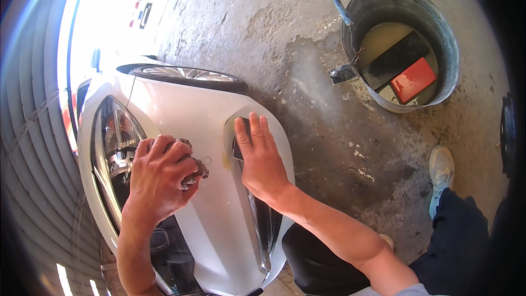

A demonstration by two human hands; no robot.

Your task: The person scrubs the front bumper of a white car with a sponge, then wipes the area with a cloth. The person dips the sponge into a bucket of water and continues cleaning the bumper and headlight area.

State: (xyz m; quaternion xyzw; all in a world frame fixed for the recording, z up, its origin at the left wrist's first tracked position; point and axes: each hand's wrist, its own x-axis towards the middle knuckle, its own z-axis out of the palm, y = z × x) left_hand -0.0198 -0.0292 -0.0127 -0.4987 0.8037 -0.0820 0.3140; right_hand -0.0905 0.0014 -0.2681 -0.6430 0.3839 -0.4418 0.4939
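My left hand (160, 181) grips a wet, crumpled dark cloth (194, 177) just above a white car bumper (181, 111). Under the flat fingers of my right hand (265, 160) is a dark piece, probably sandpaper (237, 153), pressed against the bumper by the upper end of a recess. Most of that piece is hidden by the fingers. A yellowish patch (226, 160) shows on the paint beside it. Between my hands there is a small round mark (207, 160) on the bumper. Black trim (265, 216) edged with a bright strip runs down the recess.
A headlight (117, 131) and a wheel (189, 73) flank the bumper. On the wet concrete floor (316, 131) stands a bucket (448, 57) of murky water holding a black block (396, 60) and a red block (414, 79). A corrugated shutter (33, 164) lies left.
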